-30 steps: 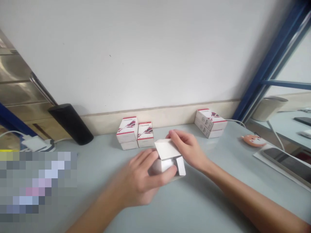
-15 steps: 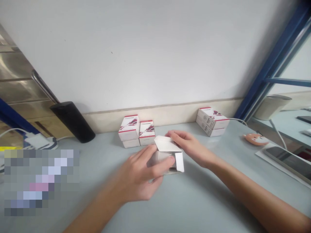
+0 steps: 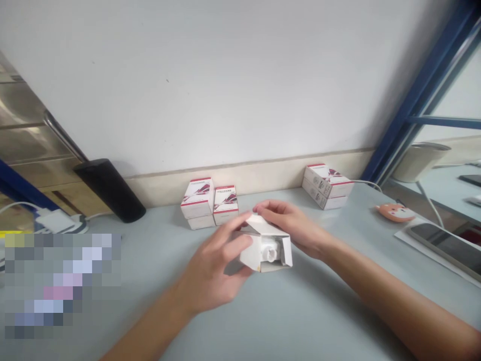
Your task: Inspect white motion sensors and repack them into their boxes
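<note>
A small white cardboard box (image 3: pixel 250 252) lies between my hands with its near end open and its flaps folded out. Inside it shows a white round-ended item (image 3: pixel 269 251) whose kind I cannot make out. My left hand (image 3: pixel 216 265) grips the box's left side, thumb low and fingers at the top and side flap. My right hand (image 3: pixel 289 223) curls round the far right side of the box; its fingertips are partly hidden behind the raised top flap (image 3: pixel 267 226).
White-and-red boxes stand by the wall, a left group (image 3: pixel 197 198) and a right stack (image 3: pixel 326 185). A black cylinder (image 3: pixel 112 190) leans at the left. To the right lie an orange animal-faced object (image 3: pixel 396 212) and a phone (image 3: pixel 447 245). A blurred patch covers the lower left.
My left index finger has drawn back from the box's open end to its left flap. The white item inside now shows. The box has turned slightly, with its opening further right.
</note>
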Available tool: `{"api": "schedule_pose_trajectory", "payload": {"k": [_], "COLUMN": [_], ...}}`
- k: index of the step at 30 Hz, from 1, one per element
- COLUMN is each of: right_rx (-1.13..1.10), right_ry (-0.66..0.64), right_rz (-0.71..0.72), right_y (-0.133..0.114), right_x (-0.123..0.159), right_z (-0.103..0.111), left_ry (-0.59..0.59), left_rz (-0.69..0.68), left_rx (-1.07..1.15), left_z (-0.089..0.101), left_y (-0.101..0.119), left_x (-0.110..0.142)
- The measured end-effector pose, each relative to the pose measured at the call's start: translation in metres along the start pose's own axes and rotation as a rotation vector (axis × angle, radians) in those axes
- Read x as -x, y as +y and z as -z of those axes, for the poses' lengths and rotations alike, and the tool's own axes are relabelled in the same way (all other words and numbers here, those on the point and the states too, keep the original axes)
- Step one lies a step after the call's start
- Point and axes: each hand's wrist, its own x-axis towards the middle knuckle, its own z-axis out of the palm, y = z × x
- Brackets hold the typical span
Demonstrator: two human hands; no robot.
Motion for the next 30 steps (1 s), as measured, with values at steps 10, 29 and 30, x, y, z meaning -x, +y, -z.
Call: {"api": "schedule_pose_trajectory", "payload": {"k": [10, 29, 30], "right_rx": [0.235, 1.025, 1.024], "right_ry": [0.279, 0.228, 0.206], "right_rz": [0.353, 0.737, 0.715], "right_y": [-0.006, 0.013, 0.013], "right_x": [0.0, -0.004, -0.003], "right_z": [-0.001, 0.008, 0.008], "left_ry": [0.212, 0.244, 0.24], "left_rz": [0.095, -0.045, -0.046], "left_rx": [-0.212, -0.558, -0.561], "left_z": [-0.001, 0.005, 0.006], "left_y": [-0.012, -0.013, -0.013], "left_x": [0.0, -0.003, -0.003]}}
